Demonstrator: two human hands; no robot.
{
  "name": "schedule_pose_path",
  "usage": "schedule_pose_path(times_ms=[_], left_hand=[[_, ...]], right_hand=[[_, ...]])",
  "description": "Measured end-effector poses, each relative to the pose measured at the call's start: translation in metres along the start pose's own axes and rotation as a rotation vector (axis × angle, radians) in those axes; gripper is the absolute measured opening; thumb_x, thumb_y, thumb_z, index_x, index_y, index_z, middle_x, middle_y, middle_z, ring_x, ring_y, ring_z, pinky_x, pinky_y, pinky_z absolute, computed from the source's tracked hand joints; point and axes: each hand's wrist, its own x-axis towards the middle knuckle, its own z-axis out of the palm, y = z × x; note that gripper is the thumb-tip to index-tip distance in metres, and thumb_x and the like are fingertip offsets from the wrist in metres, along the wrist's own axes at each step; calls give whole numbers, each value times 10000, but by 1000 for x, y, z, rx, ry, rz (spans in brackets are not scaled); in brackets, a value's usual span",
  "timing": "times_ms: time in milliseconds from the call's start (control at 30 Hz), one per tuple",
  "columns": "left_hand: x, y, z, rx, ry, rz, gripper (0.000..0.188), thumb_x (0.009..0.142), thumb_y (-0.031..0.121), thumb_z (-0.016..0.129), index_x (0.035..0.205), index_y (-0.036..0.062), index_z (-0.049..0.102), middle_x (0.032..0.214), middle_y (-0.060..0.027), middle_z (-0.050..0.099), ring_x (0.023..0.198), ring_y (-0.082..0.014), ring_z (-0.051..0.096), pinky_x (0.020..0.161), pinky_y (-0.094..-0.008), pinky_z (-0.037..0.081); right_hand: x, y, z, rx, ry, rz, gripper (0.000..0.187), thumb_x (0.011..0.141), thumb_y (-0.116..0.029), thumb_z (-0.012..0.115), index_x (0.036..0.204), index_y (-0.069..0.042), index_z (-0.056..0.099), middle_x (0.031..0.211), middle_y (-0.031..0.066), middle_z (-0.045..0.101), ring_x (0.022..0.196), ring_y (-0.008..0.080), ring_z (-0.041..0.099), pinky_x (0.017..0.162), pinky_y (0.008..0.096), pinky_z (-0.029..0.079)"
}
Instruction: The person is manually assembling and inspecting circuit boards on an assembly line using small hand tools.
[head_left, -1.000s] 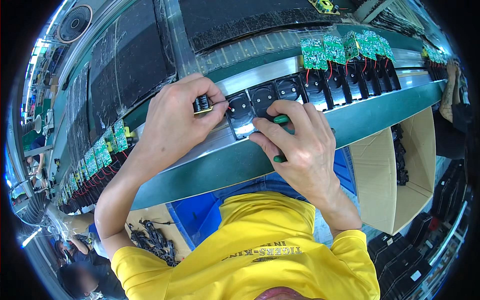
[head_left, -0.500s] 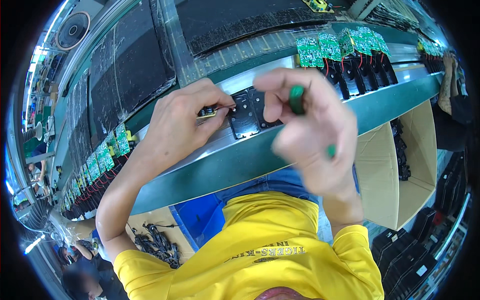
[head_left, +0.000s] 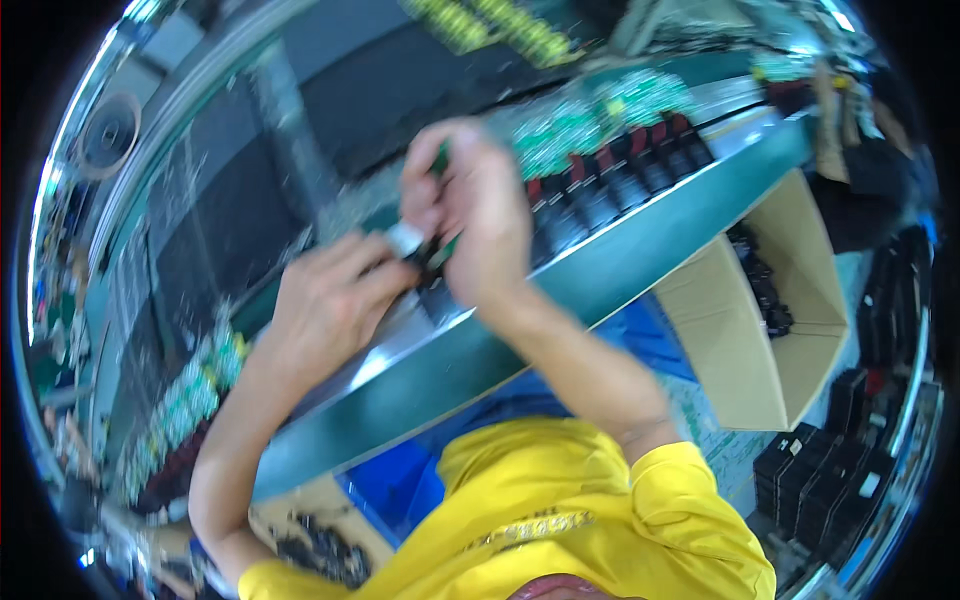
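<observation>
The picture is smeared by motion. My left hand (head_left: 335,300) is closed, its fingertips pinched together at a small pale and dark part (head_left: 405,238) over the bench edge. Right beside it, my right hand (head_left: 485,210) is curled, with a green thing (head_left: 441,160) showing between its fingers and more green lower by the palm. Whether that is a tool handle I cannot tell. Both hands nearly meet above the metal strip. To the right of my right hand stands a row of black housings (head_left: 610,170) with green circuit boards (head_left: 560,130) and red wires behind them.
More green boards (head_left: 190,400) line the bench at left. Black sheets (head_left: 215,170) and yellow parts (head_left: 490,25) lie on the far side. An open carton (head_left: 740,370) with black parts stands at right, near stacked black boxes (head_left: 820,480). Another person's arm (head_left: 828,125) shows at far right.
My right hand has moved left and up, close to my left fingertips, keeping the green thing. The whole view has shifted and turned, bringing yellow parts into sight at the far side.
</observation>
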Motion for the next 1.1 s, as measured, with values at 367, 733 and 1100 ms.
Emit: schedule_pose_path(times_ms=[367, 733, 1100], left_hand=[[-5, 8, 8, -7, 76, 16, 114, 919, 64, 804, 1028, 98, 805, 1046, -53, 707, 837, -275, 669, 753, -389, 555], [-3, 30, -6, -81, 38, -203, 96, 985, 82, 797, 1080, 92, 785, 1066, -64, 726, 851, -298, 712, 740, -402, 568], [4, 32, 11, -187, 110, -411, 36, 1025, 142, 813, 1052, 121, 802, 1148, -2, 707, 814, -270, 709, 749, -397, 572]], right_hand=[[1, 32, 1, -48, -49, -89, 257, 1212, -249, 506, 1016, -109, 598, 815, -9, 529, 688, 91, 418, 631, 243, 367], [-47, -85, -8, -462, -176, -146, 175, 1105, -164, 734, 1250, -134, 827, 1043, 38, 648, 838, 147, 577, 757, 304, 507], [-83, -59, -55, -1605, -321, -488, 184, 892, -176, 953, 1067, -158, 898, 1211, 41, 675, 980, 229, 627, 855, 376, 556]])
